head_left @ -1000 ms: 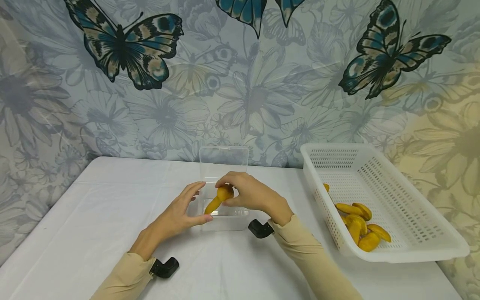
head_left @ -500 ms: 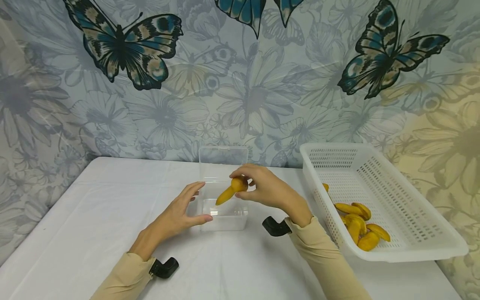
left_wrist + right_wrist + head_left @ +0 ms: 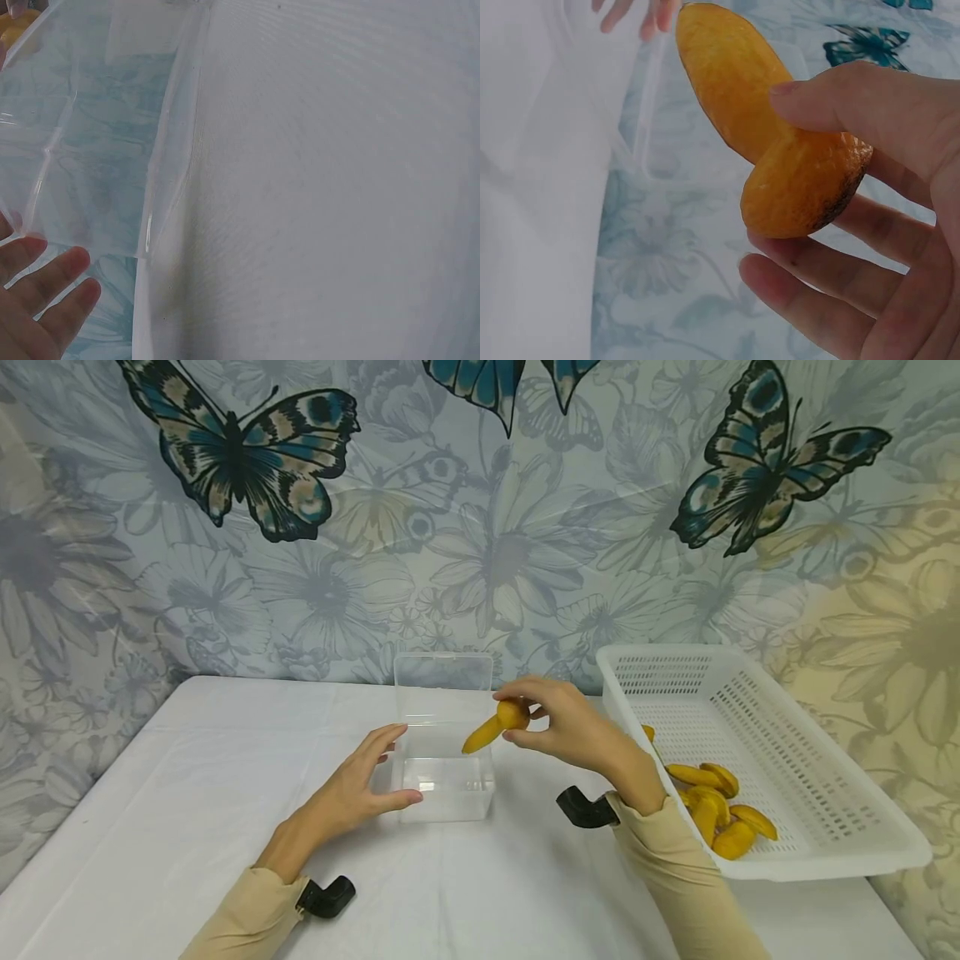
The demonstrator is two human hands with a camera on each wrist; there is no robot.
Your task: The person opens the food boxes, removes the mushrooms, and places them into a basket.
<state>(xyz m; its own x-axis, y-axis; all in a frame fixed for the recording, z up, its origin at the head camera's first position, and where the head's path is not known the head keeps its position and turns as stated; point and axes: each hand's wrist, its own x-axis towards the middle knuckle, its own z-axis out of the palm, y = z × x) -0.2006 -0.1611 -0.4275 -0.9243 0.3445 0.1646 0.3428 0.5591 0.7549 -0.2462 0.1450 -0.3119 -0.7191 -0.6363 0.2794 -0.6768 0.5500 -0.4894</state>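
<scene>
In the head view, my right hand grips a pair of small yellow bananas, raised over the right side of the clear plastic box. The right wrist view shows the thumb across the bananas, one long and one seen nearly end-on with a dark tip. My left hand is at the box's left side, its fingers spread and nothing held; whether the fingertips touch the box I cannot tell. The box's clear lid stands raised at the back. I see no bananas inside the box.
At the right stands a white perforated basket, with several small yellow bananas lying towards its left side. A white cloth covers the table. Behind it rises a backdrop printed with flowers and butterflies.
My right hand has carried the bananas up and to the right, from over the middle of the box towards its right edge. My left hand stays in place.
</scene>
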